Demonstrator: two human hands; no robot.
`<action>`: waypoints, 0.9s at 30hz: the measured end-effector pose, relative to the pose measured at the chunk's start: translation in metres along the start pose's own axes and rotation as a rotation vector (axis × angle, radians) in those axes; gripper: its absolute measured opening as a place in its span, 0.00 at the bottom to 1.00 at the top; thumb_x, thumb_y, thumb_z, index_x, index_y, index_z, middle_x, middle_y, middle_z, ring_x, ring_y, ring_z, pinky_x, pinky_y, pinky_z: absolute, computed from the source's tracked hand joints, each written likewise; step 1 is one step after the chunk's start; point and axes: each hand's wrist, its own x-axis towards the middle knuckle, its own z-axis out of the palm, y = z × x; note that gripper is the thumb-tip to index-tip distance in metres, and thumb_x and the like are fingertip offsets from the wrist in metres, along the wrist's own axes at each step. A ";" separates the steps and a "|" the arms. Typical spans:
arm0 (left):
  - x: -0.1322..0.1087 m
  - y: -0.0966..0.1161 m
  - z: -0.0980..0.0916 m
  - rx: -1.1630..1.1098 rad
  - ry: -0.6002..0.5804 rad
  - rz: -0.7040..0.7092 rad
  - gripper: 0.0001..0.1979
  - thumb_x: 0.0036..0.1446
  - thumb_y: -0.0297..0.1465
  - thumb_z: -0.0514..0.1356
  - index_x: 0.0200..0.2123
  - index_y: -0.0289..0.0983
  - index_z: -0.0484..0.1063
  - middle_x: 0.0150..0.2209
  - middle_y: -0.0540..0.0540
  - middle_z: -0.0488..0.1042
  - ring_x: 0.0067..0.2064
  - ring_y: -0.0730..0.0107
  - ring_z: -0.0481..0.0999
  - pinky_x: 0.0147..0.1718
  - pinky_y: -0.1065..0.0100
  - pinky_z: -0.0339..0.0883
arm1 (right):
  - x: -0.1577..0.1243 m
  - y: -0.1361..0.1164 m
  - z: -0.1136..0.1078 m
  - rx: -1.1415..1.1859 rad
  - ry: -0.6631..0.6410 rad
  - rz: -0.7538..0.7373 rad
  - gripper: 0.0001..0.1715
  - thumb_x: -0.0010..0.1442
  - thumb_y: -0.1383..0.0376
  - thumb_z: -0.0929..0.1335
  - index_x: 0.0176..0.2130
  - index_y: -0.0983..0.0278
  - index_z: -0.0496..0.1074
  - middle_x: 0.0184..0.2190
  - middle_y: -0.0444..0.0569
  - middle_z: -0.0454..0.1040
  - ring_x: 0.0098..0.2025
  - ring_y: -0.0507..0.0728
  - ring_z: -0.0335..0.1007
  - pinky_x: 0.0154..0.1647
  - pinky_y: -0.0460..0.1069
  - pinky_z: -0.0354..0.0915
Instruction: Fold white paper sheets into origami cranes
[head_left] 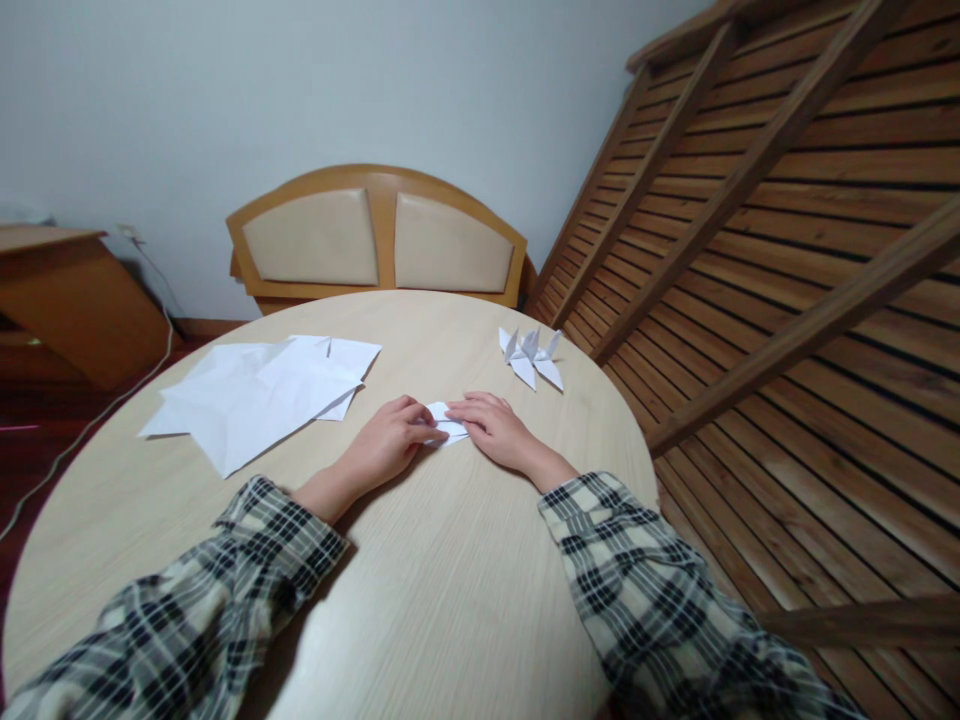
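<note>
A small folded white paper [448, 424] lies on the table between my two hands. My left hand [394, 432] is closed on its left end, thumb and fingertips pinching the paper. Over the right end, my right hand [496, 428] has its fingers together, holding the paper down against the tabletop. The hands hide both ends of the folded piece, so its full shape cannot be made out. Beyond my right hand, several folded paper cranes [531, 352] stand bunched together.
White paper sheets [259, 395], creased and overlapping, spread over the left of the round table [450, 590]. A headboard with padded panels [386, 240] stands behind it. Slatted wood [787, 300] leans along the right. A cable [97, 410] runs down at the left near a desk [75, 300].
</note>
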 end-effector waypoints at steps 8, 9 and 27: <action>0.003 0.014 -0.010 0.243 -0.076 -0.008 0.13 0.63 0.28 0.56 0.45 0.43 0.79 0.39 0.42 0.76 0.43 0.54 0.68 0.42 0.55 0.62 | -0.001 0.000 -0.002 -0.032 0.013 0.058 0.14 0.63 0.67 0.67 0.47 0.56 0.77 0.50 0.45 0.78 0.59 0.60 0.65 0.59 0.59 0.56; 0.003 0.015 -0.010 0.264 -0.077 -0.017 0.13 0.63 0.28 0.56 0.44 0.42 0.79 0.38 0.42 0.76 0.43 0.54 0.68 0.42 0.55 0.62 | -0.001 0.000 -0.003 -0.035 0.015 0.062 0.13 0.64 0.66 0.67 0.46 0.56 0.78 0.49 0.45 0.78 0.58 0.60 0.65 0.59 0.59 0.56; 0.001 0.018 -0.006 0.251 -0.073 -0.171 0.19 0.67 0.40 0.51 0.52 0.36 0.71 0.44 0.40 0.79 0.46 0.52 0.73 0.47 0.51 0.64 | 0.000 -0.005 -0.006 0.080 -0.016 -0.043 0.14 0.65 0.65 0.66 0.31 0.60 0.80 0.27 0.44 0.78 0.35 0.53 0.68 0.44 0.51 0.60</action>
